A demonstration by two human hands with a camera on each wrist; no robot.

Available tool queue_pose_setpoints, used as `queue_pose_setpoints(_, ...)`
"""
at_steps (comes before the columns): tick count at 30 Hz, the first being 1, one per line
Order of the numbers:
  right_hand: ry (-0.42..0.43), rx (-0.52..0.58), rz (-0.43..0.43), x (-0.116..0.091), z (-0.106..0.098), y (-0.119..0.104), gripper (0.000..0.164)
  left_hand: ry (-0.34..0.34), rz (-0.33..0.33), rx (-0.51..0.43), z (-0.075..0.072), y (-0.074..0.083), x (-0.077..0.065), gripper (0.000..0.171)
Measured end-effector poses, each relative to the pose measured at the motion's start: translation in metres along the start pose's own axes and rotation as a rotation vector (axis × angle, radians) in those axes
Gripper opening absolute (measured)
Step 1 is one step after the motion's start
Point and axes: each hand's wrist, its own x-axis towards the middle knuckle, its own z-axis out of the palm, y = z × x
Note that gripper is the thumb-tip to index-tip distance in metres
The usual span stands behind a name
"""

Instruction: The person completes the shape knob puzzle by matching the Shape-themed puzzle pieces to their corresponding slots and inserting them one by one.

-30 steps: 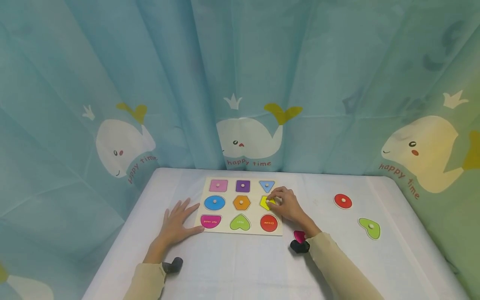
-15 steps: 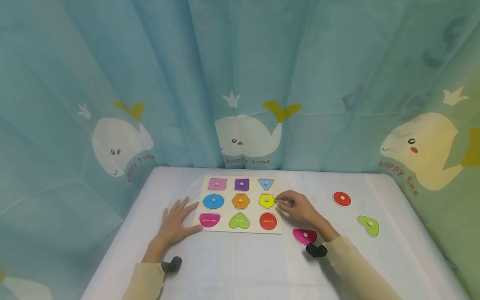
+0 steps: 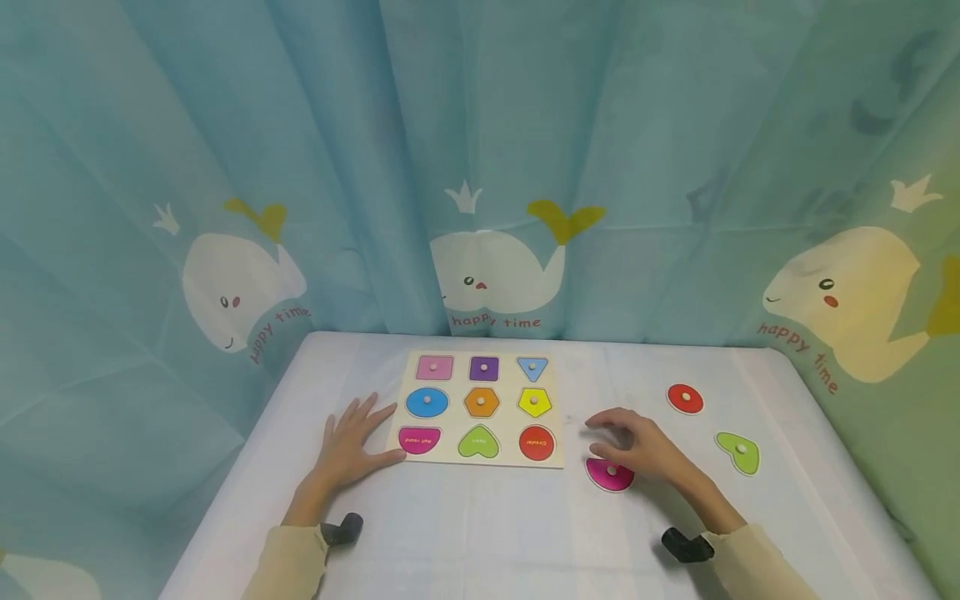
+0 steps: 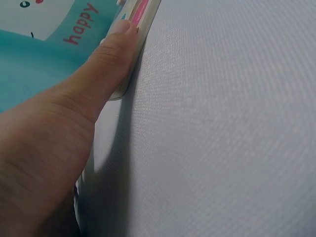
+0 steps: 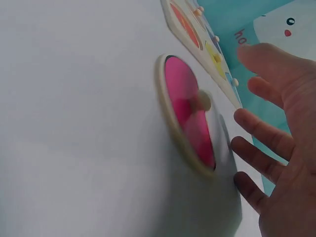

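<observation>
On the white-covered table (image 3: 480,533), we list one cream puzzle board (image 3: 507,417). Far row, left to right: pink rectangle (image 3: 434,367), purple square (image 3: 483,368), light-blue triangle (image 3: 532,368). Middle row: blue oval (image 3: 427,402), orange hexagon (image 3: 482,402), yellow pentagon (image 3: 535,402); all six knobbed. Near row: three knobless printed shapes, a magenta half round, a green heart and a red circle. Loose, right of the board, we count three knobbed pieces: magenta half-round piece (image 3: 610,477), nearest the board's near corner; red round piece (image 3: 685,399); green heart piece (image 3: 738,452). Left hand (image 3: 351,446): fingers splayed beside the board, thumb on its near left corner, grip wide and clasping nothing. Right hand (image 3: 637,442): just above the magenta half-round piece, apart from it, thumb and fingers parted, grip holding nothing. Behind, we record one blue-green curtain (image 3: 660,167), whale-printed.
</observation>
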Motion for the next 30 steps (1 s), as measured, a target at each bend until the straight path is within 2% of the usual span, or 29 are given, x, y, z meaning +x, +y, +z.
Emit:
queue_pose_setpoints(7,0.060,-0.071,-0.082,-0.030,-0.008,0.008,0.045,0.006,0.008,-0.003,-0.001,0.001,0.001,0.092)
queue_pose_setpoints(12,0.123,-0.102,-0.108,-0.042,-0.007,0.009,0.046,0.008,0.005,-0.005,-0.002,0.001,0.001,0.093)
queue_pose_setpoints(22,0.163,-0.132,-0.076,-0.047,0.002,0.012,0.035,0.002,0.005,-0.002,0.000,-0.001,0.002,0.093)
queue_pose_setpoints(30,0.163,-0.115,-0.037,-0.048,0.007,0.009,0.027,0.012,0.016,-0.006,0.001,-0.001,0.001,0.091)
